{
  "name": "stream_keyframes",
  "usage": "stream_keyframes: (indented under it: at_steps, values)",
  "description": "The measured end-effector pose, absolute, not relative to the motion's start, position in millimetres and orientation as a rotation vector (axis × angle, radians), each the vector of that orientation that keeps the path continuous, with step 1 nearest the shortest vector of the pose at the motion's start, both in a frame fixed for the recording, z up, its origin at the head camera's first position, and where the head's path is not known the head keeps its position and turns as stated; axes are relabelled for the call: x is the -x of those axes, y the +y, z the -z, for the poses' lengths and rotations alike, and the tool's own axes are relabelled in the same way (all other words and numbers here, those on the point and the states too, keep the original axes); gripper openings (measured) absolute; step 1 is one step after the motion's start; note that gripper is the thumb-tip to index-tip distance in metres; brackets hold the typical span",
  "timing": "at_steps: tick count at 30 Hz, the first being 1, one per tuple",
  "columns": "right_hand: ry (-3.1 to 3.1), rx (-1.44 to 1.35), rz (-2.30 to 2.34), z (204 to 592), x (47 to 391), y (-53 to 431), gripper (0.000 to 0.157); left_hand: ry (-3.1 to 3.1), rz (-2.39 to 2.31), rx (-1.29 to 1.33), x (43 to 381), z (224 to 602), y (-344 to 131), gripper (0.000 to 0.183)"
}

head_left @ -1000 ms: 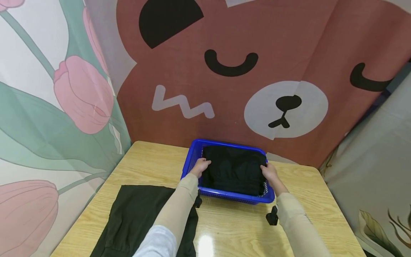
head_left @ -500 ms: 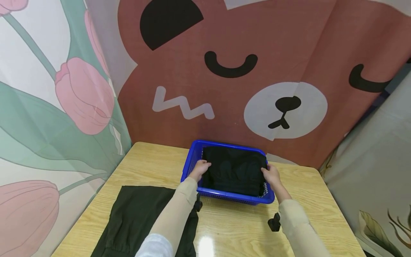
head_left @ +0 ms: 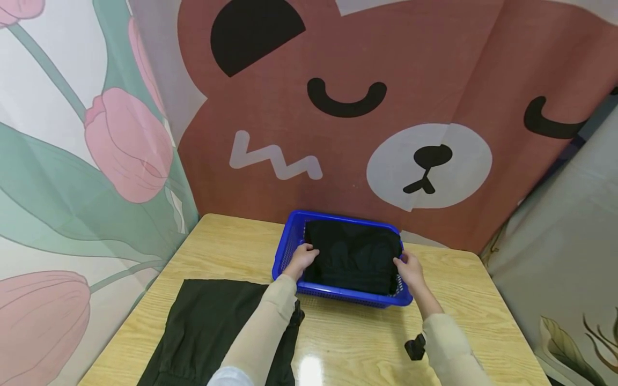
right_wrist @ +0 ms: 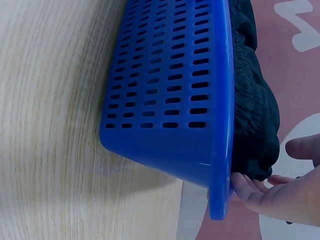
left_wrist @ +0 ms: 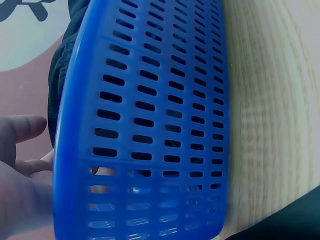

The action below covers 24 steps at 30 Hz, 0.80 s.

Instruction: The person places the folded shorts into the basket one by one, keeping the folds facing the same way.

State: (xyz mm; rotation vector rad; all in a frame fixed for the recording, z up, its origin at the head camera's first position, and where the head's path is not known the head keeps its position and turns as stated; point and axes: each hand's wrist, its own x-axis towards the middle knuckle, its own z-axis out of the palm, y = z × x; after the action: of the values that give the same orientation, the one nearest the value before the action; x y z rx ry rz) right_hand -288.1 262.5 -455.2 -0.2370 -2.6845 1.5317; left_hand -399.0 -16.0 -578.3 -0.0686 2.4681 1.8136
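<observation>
A folded black garment [head_left: 352,254] lies in a blue plastic basket [head_left: 338,292], nearly filling it; it bulges above the rim in the right wrist view. My left hand [head_left: 300,260] is over the basket's left part, thumb towards the garment's left edge. In the left wrist view, the left hand's [left_wrist: 22,195] thumb stands apart from the other fingers, which the basket's rim [left_wrist: 75,125] partly hides. My right hand [head_left: 411,269] is at the garment's right edge. The right wrist view shows the right hand's [right_wrist: 287,197] fingers fairly straight beside the cloth and rim, thumb raised away.
A dark green-black garment [head_left: 212,316] lies spread on the wooden table [head_left: 357,343], left of the basket and partly under my left forearm. Behind the table hangs a brown bear-print curtain [head_left: 270,198]. Black wrist devices [head_left: 415,347] hang below the forearms.
Both wrists have dropped slightly towards me, and my right hand has shifted a little to the right and nearer. The basket and the folded garment stay in place.
</observation>
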Motion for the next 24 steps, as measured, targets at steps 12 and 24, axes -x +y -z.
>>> stream_keyframes:
  at_steps: [12,24]
  values:
    - [-2.567,0.267,-1.811,439,258,252,0.049,2.61,-1.748,-0.031,401,596,-20,0.042]
    - [-2.569,0.195,-1.769,443,243,251,0.045,2.732,-1.626,-0.151,370,580,-26,0.036]
